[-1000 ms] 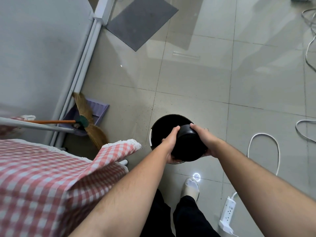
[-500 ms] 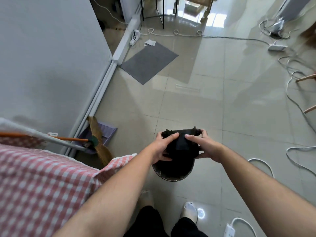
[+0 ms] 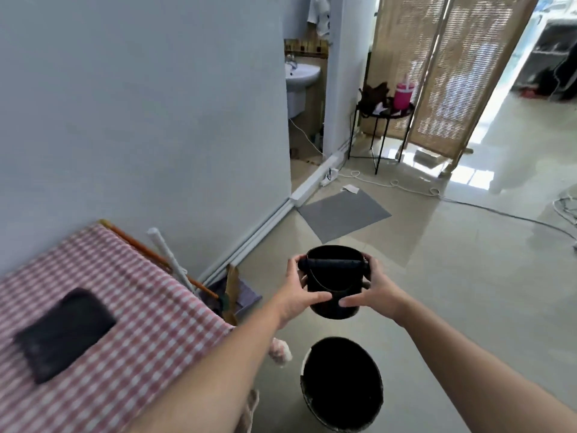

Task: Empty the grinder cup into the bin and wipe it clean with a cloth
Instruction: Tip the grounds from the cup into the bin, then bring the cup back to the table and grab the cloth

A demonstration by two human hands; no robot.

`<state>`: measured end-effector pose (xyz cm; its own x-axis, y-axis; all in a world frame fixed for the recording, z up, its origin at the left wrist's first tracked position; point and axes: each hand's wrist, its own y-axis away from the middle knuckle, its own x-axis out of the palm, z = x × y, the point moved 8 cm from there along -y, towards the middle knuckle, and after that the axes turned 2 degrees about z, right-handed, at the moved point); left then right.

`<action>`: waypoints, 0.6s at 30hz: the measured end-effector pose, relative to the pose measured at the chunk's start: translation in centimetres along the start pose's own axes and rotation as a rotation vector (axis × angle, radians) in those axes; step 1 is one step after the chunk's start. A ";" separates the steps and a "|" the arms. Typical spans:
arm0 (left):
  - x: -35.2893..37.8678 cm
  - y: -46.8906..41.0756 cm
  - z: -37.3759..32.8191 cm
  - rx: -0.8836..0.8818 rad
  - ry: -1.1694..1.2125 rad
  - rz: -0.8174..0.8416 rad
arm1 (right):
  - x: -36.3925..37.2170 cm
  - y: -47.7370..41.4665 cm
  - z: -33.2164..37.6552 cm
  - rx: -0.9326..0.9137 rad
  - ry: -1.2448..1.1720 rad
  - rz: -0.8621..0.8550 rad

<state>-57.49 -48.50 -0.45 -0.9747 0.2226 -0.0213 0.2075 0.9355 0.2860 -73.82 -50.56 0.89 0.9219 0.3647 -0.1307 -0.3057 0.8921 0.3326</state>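
Two bare hands, left hand [image 3: 295, 295] and right hand [image 3: 373, 293], hold the round black grinder cup [image 3: 334, 287] upright above the black round bin [image 3: 342, 381] on the floor, fingers curled and pressed against its opposite sides.
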 end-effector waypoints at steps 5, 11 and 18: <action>-8.7 5.5 -1.9 0.093 -0.129 -0.310 | 8.0 -2.0 5.3 -0.168 0.113 0.125; -18.4 16.0 -2.2 0.160 -0.139 -0.617 | 21.2 -1.8 10.6 -0.323 0.216 0.308; -28.2 29.4 -1.8 0.131 -0.246 -0.883 | 37.2 1.4 15.0 -0.432 0.258 0.501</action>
<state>-24.01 -27.77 10.27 -0.7415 -0.5479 -0.3874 -0.5798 0.8137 -0.0411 -36.38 -39.79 10.53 0.5762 0.7628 -0.2934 -0.7947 0.6067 0.0169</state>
